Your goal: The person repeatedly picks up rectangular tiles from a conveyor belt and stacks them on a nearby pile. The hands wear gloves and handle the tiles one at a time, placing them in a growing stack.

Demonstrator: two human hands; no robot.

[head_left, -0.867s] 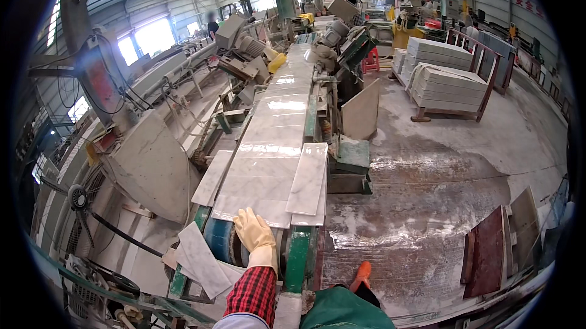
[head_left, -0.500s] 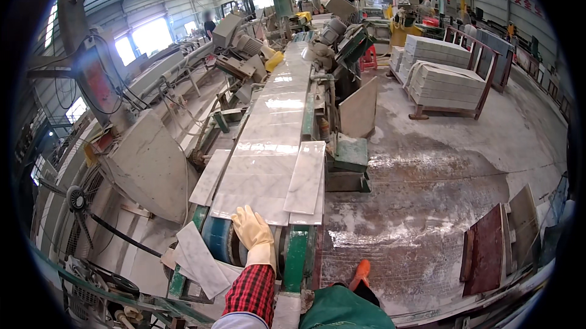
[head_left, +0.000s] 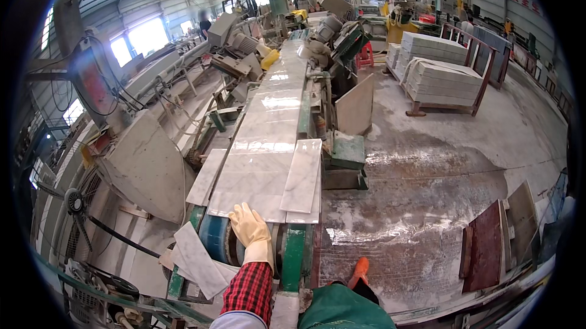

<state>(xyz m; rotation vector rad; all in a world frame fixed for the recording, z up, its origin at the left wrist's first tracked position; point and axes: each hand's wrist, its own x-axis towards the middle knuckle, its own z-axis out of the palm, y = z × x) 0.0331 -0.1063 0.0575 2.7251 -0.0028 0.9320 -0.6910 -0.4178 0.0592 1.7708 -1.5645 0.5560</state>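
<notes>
My left hand [head_left: 249,231], in a cream rubber glove, lies palm down with fingers stretched out at the near end of a conveyor. Its fingertips meet the front edge of a pale grey-veined marble slab [head_left: 244,198] on the belt. Below the palm is the blue belt roller [head_left: 215,238]. To the right, a narrow marble strip [head_left: 302,176] rests on top of another piece along the slab's edge. One more strip [head_left: 206,176] lies along the left side. My right hand is out of the picture.
Marble offcuts [head_left: 198,262] lean left of the roller. Grinding machinery with motors [head_left: 329,27] flanks the line of slabs. A pallet of stacked slabs [head_left: 442,88] stands at the right, and boards [head_left: 482,246] lean at lower right. The floor [head_left: 421,207] looks wet.
The view has shifted very slightly. My left hand stays at the slab's front edge, with little visible movement.
</notes>
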